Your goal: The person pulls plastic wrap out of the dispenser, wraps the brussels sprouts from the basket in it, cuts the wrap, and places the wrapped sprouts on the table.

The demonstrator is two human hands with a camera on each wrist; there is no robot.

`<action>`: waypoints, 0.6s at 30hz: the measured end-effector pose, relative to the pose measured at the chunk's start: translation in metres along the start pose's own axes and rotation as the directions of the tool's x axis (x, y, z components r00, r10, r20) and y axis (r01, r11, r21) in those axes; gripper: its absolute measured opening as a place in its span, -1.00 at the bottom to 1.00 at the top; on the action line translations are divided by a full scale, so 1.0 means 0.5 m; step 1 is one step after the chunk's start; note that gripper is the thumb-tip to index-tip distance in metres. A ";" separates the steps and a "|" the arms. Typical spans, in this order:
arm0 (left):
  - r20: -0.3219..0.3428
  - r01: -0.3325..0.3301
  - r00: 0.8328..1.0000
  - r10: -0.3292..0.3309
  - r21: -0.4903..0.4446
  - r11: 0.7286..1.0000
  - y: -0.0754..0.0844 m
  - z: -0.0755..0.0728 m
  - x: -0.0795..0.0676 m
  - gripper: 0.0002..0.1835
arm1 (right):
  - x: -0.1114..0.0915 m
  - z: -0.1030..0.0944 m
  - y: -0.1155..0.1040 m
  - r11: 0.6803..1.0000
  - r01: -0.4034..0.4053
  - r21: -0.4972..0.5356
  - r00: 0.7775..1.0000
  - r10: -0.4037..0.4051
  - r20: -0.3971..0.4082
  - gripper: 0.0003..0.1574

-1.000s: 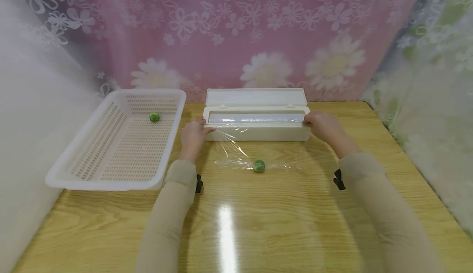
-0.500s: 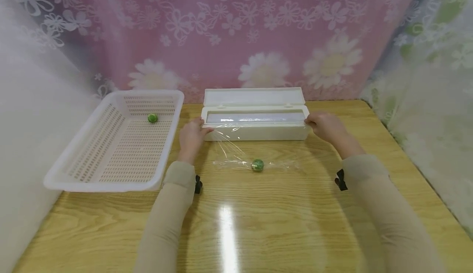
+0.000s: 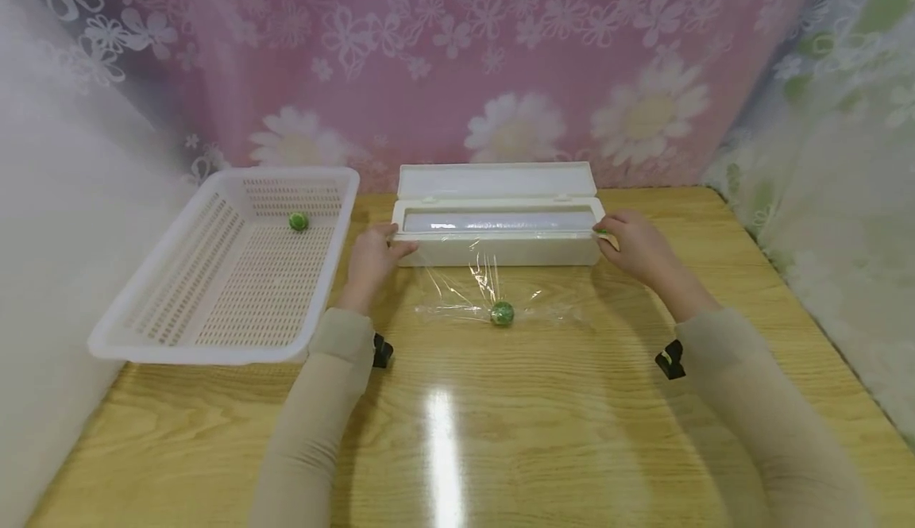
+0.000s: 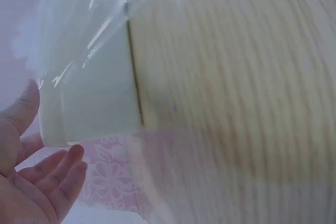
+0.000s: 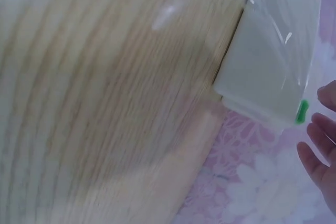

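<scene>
A white cling film dispenser box [image 3: 500, 254] stands at the back of the table, its lid [image 3: 496, 181] raised and a film roll [image 3: 500, 221] inside. My left hand [image 3: 372, 262] holds its left end, thumb along the front and fingers at the end wall. At the right end, my right hand [image 3: 636, 250] has its fingers spread around a small green tab [image 5: 302, 112], with a gap between them in the right wrist view. Clear cling film [image 3: 457, 306] runs from the box down over a small round green thing [image 3: 503, 313], like a Brussels sprout, wrapped in it on the table.
To the left, a white slotted plastic basket [image 3: 325, 306] holds another small green ball [image 3: 298, 221]. Behind the wooden table [image 3: 536, 433] hangs a pink flowered cloth [image 3: 429, 115]; pale sheets stand at both sides.
My right hand's fingers have loosened and parted at the box's right end, so the green tab shows. The film's creases now fan upward from the green thing. The left hand stays in place.
</scene>
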State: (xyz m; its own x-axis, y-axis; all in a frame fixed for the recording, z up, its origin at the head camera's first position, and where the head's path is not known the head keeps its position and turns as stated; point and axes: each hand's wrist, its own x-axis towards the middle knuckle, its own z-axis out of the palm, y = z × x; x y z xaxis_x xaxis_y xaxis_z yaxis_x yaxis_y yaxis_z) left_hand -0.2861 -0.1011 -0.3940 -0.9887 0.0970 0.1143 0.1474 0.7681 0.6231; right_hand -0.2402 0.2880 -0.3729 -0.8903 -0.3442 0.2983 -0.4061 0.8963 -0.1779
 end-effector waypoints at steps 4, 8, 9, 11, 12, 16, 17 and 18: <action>0.003 0.020 1.000 -0.020 -0.101 0.995 0.007 -0.005 0.002 -0.37 | -0.010 -0.005 -0.032 0.987 0.143 -0.067 0.988 -0.147 -0.056 -0.79; 0.025 0.054 0.998 -0.051 -0.131 0.990 0.016 -0.021 -0.001 -0.40 | -0.016 -0.001 -0.077 0.956 0.286 -0.069 0.955 -0.290 -0.058 -0.80; 0.035 0.068 0.997 -0.064 -0.135 0.989 0.019 -0.026 -0.004 -0.39 | -0.018 0.001 -0.088 0.945 0.322 -0.061 0.944 -0.326 -0.056 -0.81; 0.035 0.082 0.996 -0.078 -0.139 0.987 0.023 -0.035 -0.008 -0.39 | -0.022 0.006 -0.111 0.925 0.377 -0.047 0.924 -0.379 -0.046 -0.82; 0.028 0.079 0.997 -0.076 -0.140 0.987 0.025 -0.038 -0.011 -0.40 | -0.024 0.008 -0.122 0.915 0.402 -0.037 0.914 -0.403 -0.041 -0.82; 0.028 -0.037 0.999 0.039 -0.088 0.995 0.042 -0.039 -0.025 -0.52 | -0.032 0.024 -0.162 0.871 0.491 -0.025 0.870 -0.491 -0.036 -0.78; 0.053 -0.093 0.994 0.096 -0.063 0.994 0.049 -0.034 -0.031 -0.57 | -0.035 0.028 -0.171 0.865 0.501 -0.018 0.865 -0.502 -0.022 -0.78; 0.093 -0.156 0.983 0.159 -0.038 0.987 0.059 -0.028 -0.039 -0.62 | -0.037 0.033 -0.178 0.861 0.508 -0.014 0.861 -0.508 -0.005 -0.79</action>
State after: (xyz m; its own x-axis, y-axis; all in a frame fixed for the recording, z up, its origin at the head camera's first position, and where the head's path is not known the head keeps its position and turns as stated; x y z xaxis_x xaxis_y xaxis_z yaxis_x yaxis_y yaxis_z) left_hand -0.2622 -0.0892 -0.3668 -0.9510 0.2760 0.1396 0.3007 0.7193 0.6263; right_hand -0.1912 0.2100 -0.3782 -0.5591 -0.7505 0.3524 -0.7992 0.6010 0.0120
